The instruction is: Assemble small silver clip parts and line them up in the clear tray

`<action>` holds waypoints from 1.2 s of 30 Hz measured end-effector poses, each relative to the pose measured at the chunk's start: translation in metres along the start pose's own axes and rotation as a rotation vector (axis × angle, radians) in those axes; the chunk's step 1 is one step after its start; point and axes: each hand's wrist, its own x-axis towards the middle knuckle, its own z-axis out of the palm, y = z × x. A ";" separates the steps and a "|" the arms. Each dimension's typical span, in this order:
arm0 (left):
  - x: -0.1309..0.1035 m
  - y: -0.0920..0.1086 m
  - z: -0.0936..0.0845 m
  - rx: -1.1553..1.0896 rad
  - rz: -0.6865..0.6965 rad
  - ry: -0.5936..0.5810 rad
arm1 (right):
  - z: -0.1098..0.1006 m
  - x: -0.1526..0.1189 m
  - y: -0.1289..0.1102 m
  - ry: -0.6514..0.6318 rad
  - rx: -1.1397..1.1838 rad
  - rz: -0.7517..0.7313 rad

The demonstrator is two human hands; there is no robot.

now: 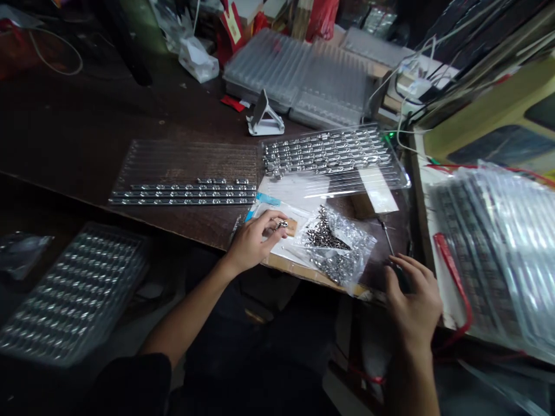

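Note:
My left hand [254,240] pinches a small shiny metal part [281,225] between thumb and fingertips, over a small brown block [292,227] and white sheet. Close to its right lies an open clear plastic bag [364,242] with dark small metal pieces [323,234] and a heap of silver pieces [340,267]. At the right my right hand [414,297] is curled around the dark handle of a screwdriver [387,238]; its thin shaft points away from me. Part of the handle is hidden by the fingers.
A clear ribbed tray [338,184] holds rows of shiny metal parts; another [186,159] has rows along its near side. A white folding stand [265,118] is behind them. Stacked trays stand at the back [269,63], right [489,242] and lower left [78,289].

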 end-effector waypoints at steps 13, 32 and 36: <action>0.000 -0.005 0.000 0.017 0.009 -0.028 | 0.079 0.088 -0.132 -0.817 0.467 -0.374; 0.001 0.000 0.001 0.041 -0.008 -0.005 | 0.098 0.078 -0.117 -0.736 0.799 -0.457; 0.001 -0.001 0.004 0.023 -0.017 0.107 | 0.097 0.078 -0.113 -0.712 0.721 -0.445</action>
